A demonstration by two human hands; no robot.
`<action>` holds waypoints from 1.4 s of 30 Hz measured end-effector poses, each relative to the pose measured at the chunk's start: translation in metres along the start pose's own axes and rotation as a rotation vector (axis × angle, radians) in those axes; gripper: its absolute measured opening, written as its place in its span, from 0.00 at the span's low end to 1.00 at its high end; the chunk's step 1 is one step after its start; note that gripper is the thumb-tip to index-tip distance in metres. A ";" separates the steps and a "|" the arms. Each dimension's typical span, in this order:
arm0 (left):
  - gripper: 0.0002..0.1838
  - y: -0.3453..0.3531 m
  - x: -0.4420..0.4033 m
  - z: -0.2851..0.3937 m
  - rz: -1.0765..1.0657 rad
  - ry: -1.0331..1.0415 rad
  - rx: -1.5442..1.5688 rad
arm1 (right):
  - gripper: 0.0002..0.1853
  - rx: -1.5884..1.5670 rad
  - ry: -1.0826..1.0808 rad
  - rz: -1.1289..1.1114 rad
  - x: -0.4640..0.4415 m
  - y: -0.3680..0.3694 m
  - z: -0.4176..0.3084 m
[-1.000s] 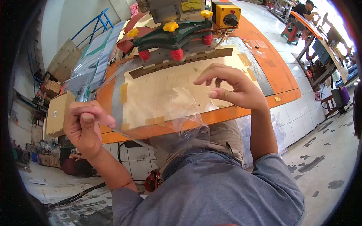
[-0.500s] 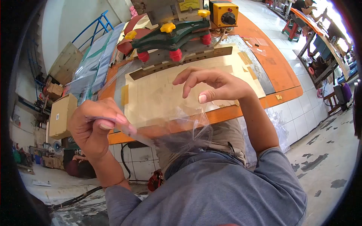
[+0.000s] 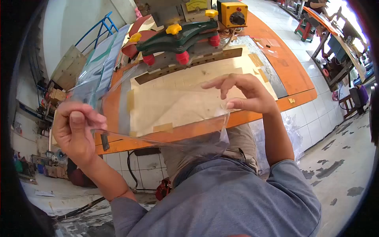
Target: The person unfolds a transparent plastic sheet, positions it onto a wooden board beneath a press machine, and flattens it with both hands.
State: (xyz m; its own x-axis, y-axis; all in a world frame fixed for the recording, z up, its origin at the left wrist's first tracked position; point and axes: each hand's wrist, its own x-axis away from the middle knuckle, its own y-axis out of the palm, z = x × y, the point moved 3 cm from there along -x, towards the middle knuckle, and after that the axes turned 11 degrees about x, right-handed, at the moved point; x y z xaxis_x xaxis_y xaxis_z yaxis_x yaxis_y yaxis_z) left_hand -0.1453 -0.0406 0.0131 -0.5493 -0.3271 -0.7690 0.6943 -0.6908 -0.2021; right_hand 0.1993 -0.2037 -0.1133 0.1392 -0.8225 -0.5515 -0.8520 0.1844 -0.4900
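Observation:
A clear plastic sheet (image 3: 215, 143) stretches in front of my body, over the near table edge and my lap. At the left, my left hand (image 3: 79, 132) pinches one end of it between thumb and curled fingers. My right hand (image 3: 248, 94) is raised over the right part of the cream board (image 3: 181, 94), with thumb and fingers apart. A raised corner of the sheet comes up close to the right thumb; whether they touch I cannot tell. Beyond my hands stands a press with a dark green frame (image 3: 181, 39), yellow knobs and a long metal bar (image 3: 189, 65).
The board lies taped on the orange table (image 3: 294, 79). A yellow control box (image 3: 233, 15) stands behind the press. Clear plastic sheets (image 3: 92, 75) lie at the left, and more crumpled plastic (image 3: 290, 136) is low at the right. A dark strip (image 3: 104, 141) rests near the front edge.
My left hand has moved left, drawing the plastic sheet out wider. My right hand has shifted right, its fingers still apart.

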 end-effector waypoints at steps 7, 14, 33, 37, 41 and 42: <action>0.14 -0.027 0.021 -0.013 0.285 -0.182 -0.104 | 0.12 0.188 0.065 0.286 0.019 0.005 -0.070; 0.14 -0.026 0.052 -0.021 0.398 -0.213 -0.056 | 0.07 0.146 0.081 0.421 0.024 0.020 -0.083; 0.14 -0.005 0.071 -0.047 0.467 -0.265 -0.068 | 0.10 0.174 0.194 0.590 0.038 0.052 -0.069; 0.14 -0.005 0.077 -0.048 0.453 -0.296 -0.045 | 0.09 0.130 0.270 0.636 0.039 0.053 -0.065; 0.13 -0.003 0.083 -0.051 0.464 -0.303 -0.032 | 0.07 -0.026 0.308 0.661 0.040 0.058 -0.058; 0.13 -0.002 0.085 -0.051 0.464 -0.303 -0.031 | 0.07 -0.024 0.308 0.661 0.040 0.059 -0.058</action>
State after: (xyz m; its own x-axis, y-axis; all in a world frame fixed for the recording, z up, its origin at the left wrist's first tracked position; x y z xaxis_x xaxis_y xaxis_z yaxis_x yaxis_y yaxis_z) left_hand -0.1699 -0.0339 -0.0830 -0.2884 -0.7668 -0.5734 0.9061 -0.4122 0.0956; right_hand 0.1255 -0.2571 -0.1251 -0.5538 -0.6580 -0.5102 -0.7202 0.6860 -0.1030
